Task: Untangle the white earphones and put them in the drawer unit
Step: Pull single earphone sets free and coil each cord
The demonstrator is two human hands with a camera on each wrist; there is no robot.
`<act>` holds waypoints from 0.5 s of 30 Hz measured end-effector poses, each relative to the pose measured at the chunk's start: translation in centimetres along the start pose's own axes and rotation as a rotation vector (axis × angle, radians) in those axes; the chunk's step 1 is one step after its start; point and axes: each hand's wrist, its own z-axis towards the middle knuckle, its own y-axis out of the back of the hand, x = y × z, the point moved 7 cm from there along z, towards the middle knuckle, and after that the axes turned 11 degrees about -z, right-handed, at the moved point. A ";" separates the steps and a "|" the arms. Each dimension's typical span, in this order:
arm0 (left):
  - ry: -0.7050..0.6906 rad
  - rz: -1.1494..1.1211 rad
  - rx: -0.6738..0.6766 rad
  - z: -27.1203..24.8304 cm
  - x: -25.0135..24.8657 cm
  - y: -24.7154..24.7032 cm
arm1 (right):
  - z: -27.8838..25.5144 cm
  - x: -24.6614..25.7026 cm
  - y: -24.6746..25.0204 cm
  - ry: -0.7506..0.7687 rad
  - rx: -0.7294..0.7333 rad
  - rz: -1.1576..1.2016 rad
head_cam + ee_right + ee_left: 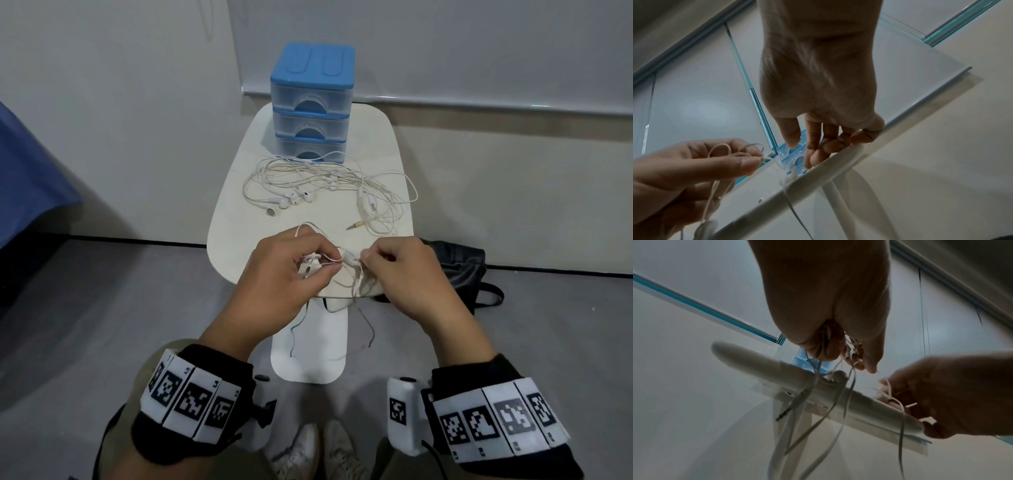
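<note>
Hands: both work at the near edge of the tabletop; the left hand has fingers and thumb curled round a bunched tangle of white earphone cable, and the right hand pinches a strand of the same tangle between thumb and forefinger, close beside the left.
Tabletop: a small, pale, rounded tabletop on a single stem carries everything; the hands hover over its near rim.
Drawer unit: a blue-framed, three-drawer unit stands at the far end of the tabletop; all three clear drawers look pushed in, and none shows earphones inside as far as can be told.
Loose earphones: a spread heap of white earphones lies between the drawer unit and the hands, with several earbuds gathered at its left, an inline remote at its right, and a jack plug lying near the hands.
Held tangle: in the left wrist view, cable strands hang below the tabletop edge, knotted up at the fingers; an earbud sits at the rim in the right wrist view.
Done: by the look of it, little; no cable lies coiled or stowed.
Left: the held knot needs working loose, the heap on the tabletop looks tangled too, a drawer has to be opened, and the earphones put inside.
Stage: judged early, in the untangling.
</note>
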 end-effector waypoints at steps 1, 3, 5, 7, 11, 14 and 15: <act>0.007 0.012 0.001 0.1 0.2 0.0 | -0.3 0.1 0.2 -0.001 -0.001 0.044; 0.039 0.022 0.001 0.1 0.8 -0.1 | -1.0 0.2 0.5 -0.003 -0.011 0.102; 0.072 0.019 -0.002 -0.1 1.5 -0.4 | -2.0 0.3 0.2 -0.012 0.005 0.096; 0.093 0.031 -0.003 -0.2 1.9 -0.6 | -2.8 0.5 -0.7 0.003 0.051 0.023; 0.126 0.072 -0.005 -0.3 2.5 -0.7 | -3.1 1.1 -1.0 0.034 0.076 -0.067; 0.144 0.077 0.010 -0.4 2.6 -0.6 | -3.2 1.5 -0.8 0.036 0.071 -0.079; 0.150 0.076 0.015 -0.5 2.7 -0.6 | -3.3 1.7 -0.7 0.040 0.066 -0.077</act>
